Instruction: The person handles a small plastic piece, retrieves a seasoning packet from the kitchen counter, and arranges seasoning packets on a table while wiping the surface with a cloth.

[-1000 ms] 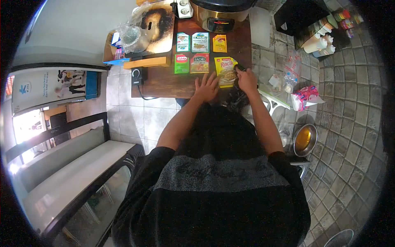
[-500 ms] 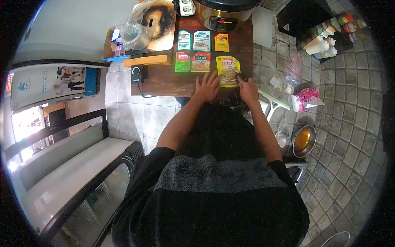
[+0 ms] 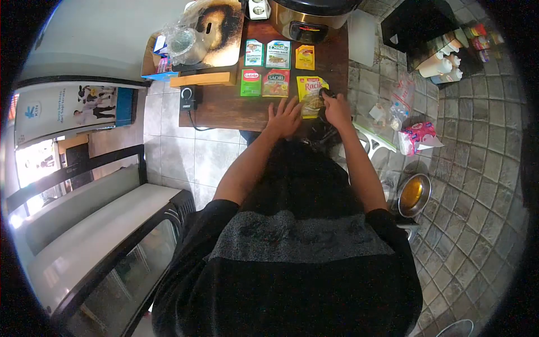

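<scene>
Several seasoning packets lie in two rows on the dark wooden table (image 3: 224, 109). The yellow Racik packet (image 3: 310, 94) is at the front right, beside the red Saori packet (image 3: 275, 83) and a green packet (image 3: 250, 83). Behind them are a green-and-white packet (image 3: 254, 54), the Desaku packet (image 3: 278, 54) and a small yellow packet (image 3: 305, 57). My left hand (image 3: 284, 118) lies flat with fingers spread, just left of the Racik packet. My right hand (image 3: 337, 111) is closed on a dark object (image 3: 324, 95) over that packet's right side; what it is stays unclear.
A rice cooker (image 3: 307, 19) and a white power socket (image 3: 259, 9) stand at the back. A scorched board (image 3: 219, 36) and plastic-wrapped item (image 3: 184, 46) are at left. Rightward lie a pink tissue pack (image 3: 417, 138) and a pan of oil (image 3: 414, 195).
My right hand went down along the Racik packet's right side, then back up, with the dark object. My left hand has stayed nearly still; the whole view has shifted slightly.
</scene>
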Available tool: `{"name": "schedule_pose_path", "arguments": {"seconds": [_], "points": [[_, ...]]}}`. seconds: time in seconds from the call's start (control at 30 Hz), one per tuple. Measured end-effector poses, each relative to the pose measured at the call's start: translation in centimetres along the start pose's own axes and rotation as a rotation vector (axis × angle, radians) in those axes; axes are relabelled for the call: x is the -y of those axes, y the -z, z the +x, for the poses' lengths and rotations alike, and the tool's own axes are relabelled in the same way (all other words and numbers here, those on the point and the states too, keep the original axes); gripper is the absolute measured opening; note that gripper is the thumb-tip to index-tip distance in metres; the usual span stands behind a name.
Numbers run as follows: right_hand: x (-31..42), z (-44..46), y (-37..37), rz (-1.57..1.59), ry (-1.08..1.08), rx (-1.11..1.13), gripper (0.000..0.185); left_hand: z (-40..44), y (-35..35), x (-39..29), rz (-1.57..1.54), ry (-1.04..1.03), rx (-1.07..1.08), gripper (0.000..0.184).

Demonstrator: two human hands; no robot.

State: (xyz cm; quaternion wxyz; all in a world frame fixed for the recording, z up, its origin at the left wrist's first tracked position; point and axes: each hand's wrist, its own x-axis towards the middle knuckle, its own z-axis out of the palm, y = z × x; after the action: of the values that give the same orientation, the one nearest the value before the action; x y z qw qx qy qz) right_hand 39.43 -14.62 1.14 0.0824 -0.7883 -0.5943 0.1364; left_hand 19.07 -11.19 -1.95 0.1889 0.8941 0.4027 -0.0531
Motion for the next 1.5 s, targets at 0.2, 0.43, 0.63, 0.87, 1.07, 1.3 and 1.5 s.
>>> {"name": "schedule_pose_path", "arguments": {"seconds": [0.2, 0.43, 0.63, 0.87, 1.07, 1.3, 1.5], "points": [[1.1, -3.2, 0.9, 0.047, -0.053, 0.192, 0.041, 0.3, -0.1, 0.1, -0.014, 0.0, 0.015, 0.054], [1.8, 0.7, 1.4, 0.038, -0.052, 0.191, 0.041, -0.1, 0.3, -0.1, -0.037, -0.016, -0.037, 0.053], [2.1, 2.2, 1.2, 0.041, -0.046, 0.123, 0.04, 0.1, 0.0, 0.0, -0.065, -0.005, -0.039, 0.052], [2.6, -2.2, 1.2, 0.093, -0.03, 0.261, 0.038, -0.1, 0.0, 0.0, -0.057, -0.015, -0.046, 0.051], [3.4, -0.2, 1.3, 0.008, 0.015, 0.21, 0.04, -0.2, 0.0, 0.1, -0.034, -0.025, -0.055, 0.051], [4.0, 4.4, -0.2, -0.006, 0.05, 0.141, 0.041, 0.1, 0.8, -0.1, 0.037, 0.03, 0.147, 0.055], [4.1, 0.8, 0.8, 0.087, 0.043, 0.196, 0.037, -0.2, -0.3, 0.1, -0.025, -0.018, -0.089, 0.055]]}}
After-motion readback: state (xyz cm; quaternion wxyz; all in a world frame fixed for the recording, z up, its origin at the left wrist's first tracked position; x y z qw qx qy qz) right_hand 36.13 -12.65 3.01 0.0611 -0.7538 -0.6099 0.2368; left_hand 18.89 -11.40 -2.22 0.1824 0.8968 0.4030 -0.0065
